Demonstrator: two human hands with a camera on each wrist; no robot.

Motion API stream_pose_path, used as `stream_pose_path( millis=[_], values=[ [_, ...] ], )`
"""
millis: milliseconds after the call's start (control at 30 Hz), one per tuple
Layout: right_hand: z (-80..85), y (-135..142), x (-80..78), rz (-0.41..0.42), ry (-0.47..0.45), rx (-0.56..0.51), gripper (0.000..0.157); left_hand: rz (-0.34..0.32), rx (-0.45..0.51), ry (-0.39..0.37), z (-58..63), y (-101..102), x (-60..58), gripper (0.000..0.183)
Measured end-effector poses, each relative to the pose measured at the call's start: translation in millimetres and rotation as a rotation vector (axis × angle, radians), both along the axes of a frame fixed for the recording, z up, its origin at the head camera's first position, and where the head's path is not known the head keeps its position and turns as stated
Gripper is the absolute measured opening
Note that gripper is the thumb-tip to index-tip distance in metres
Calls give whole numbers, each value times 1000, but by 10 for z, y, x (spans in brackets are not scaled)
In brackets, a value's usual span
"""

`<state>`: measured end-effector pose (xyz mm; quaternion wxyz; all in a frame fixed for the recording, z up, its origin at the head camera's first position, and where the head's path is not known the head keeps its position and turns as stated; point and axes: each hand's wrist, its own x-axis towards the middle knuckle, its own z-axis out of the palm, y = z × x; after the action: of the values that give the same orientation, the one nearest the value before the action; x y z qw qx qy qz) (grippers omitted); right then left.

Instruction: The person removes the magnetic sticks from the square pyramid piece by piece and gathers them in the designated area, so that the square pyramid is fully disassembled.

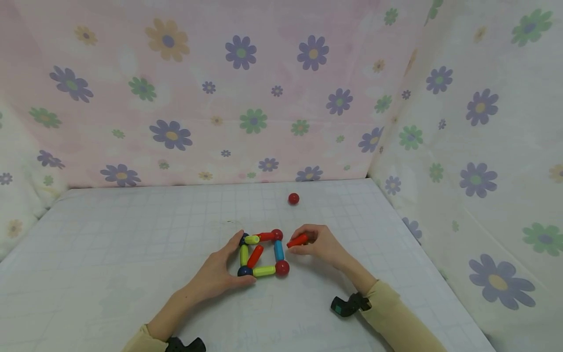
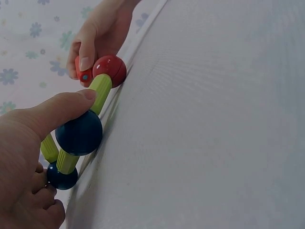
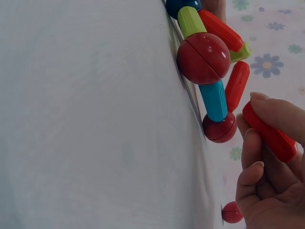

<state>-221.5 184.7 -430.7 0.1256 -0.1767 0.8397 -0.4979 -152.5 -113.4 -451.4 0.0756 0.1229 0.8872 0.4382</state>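
A four-sided frame of magnetic building sticks and balls lies on the table, with dark blue balls at its left corners and red balls at its right ones. Green sticks and a blue stick join corners. A red stick and a green stick stick up from the blue balls. My left hand holds the frame's left side, thumb by the front blue ball. Just right of the frame, my right hand pinches a loose red stick, apart from the nearby red balls.
A single red ball lies farther back on the white gridded table. Flower-patterned cloth walls the back and both sides. A dark wrist camera sits on the right wrist.
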Motion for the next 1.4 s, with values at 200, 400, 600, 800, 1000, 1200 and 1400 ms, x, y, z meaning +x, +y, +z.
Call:
stream_pose_path(
  millis=[200, 400, 600, 800, 1000, 1200, 1400],
  values=[
    [-29, -27, -53, -56, 14, -7, 27, 3, -5, 1, 2, -1, -4, 109],
    [-37, -43, -124, -109, 39, -28, 30, 4, -6, 7, 13, -2, 4, 109],
    [-46, -49, -217, -120, 59, -47, 32, 5, -6, 9, 7, 7, 0, 108],
    [-50, -50, -331, -125, 61, -67, 31, 6, -9, 12, 4, 4, -1, 109],
    [-55, -64, -465, -132, 90, -94, 27, 6, -6, 7, -5, 0, -6, 109],
    [24, -144, -553, -195, 64, -102, 29, 14, -2, 5, -7, 3, 0, 109],
    [52, -184, -605, -265, 49, -137, 34, 17, 6, -2, -5, 4, 0, 111]
  ],
)
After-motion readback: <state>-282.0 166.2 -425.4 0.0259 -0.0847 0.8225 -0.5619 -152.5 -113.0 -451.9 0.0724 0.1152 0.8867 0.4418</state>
